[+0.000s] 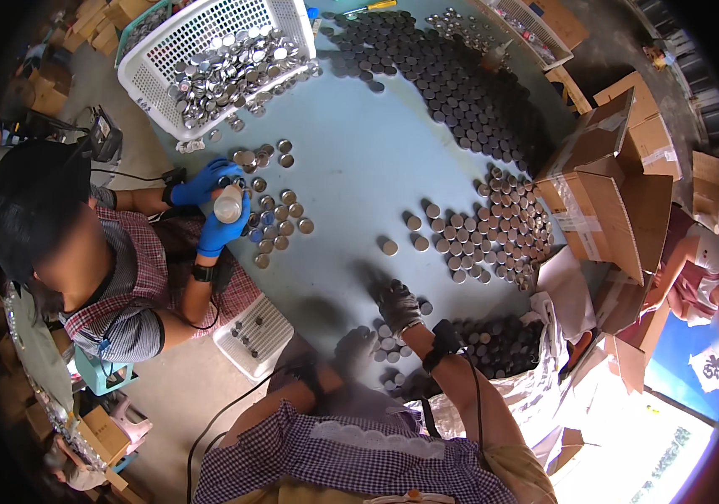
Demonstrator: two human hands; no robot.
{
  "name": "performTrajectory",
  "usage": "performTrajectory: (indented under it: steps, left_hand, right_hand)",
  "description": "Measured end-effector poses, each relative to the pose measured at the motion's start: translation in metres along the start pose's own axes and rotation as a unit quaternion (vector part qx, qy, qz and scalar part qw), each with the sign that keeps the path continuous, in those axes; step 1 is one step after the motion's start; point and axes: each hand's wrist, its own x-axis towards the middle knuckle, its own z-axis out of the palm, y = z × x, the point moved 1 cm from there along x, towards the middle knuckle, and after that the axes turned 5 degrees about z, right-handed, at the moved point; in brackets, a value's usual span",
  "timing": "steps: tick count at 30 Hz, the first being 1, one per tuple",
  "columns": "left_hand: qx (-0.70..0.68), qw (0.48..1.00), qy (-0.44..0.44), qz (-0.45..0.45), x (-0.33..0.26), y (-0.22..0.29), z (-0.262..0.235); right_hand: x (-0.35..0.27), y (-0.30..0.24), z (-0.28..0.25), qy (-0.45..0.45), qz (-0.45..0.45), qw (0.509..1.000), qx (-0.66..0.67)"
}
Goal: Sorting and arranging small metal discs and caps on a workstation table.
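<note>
My right hand (399, 307), in a grey work glove, hangs over the near part of the table. Its fingers point away from me, and what they hold, if anything, is hidden. Just right of it lies a small round cap (426, 308). My left hand (354, 349), also gloved, is smeared by motion near the table's front edge, so its fingers cannot be made out. Between and below the hands are several silver-topped caps (389, 344). A pile of dark caps (494, 343) spreads to the right of my right forearm.
Rows of caps (494, 223) stand beyond my right hand, with a mass of dark discs (468, 109) at the far side. A white basket (134, 84) holds shiny lids. A co-worker in blue gloves holds a pale round object (228, 205). An open cardboard box (586, 214) stands right.
</note>
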Motion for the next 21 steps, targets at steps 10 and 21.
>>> performTrajectory:
  steps: [10, 21]
  left_hand:
    - [-0.254, 0.956, -0.051, -0.141, 0.017, -0.037, 0.039]
    - [-0.02, 0.987, 0.152, 0.05, 0.049, -0.045, -0.037]
  right_hand:
    - [0.056, -0.031, 0.025, 0.052, -0.031, 0.995, 0.078]
    - [0.057, -0.021, 0.014, 0.137, -0.081, 0.984, 0.082]
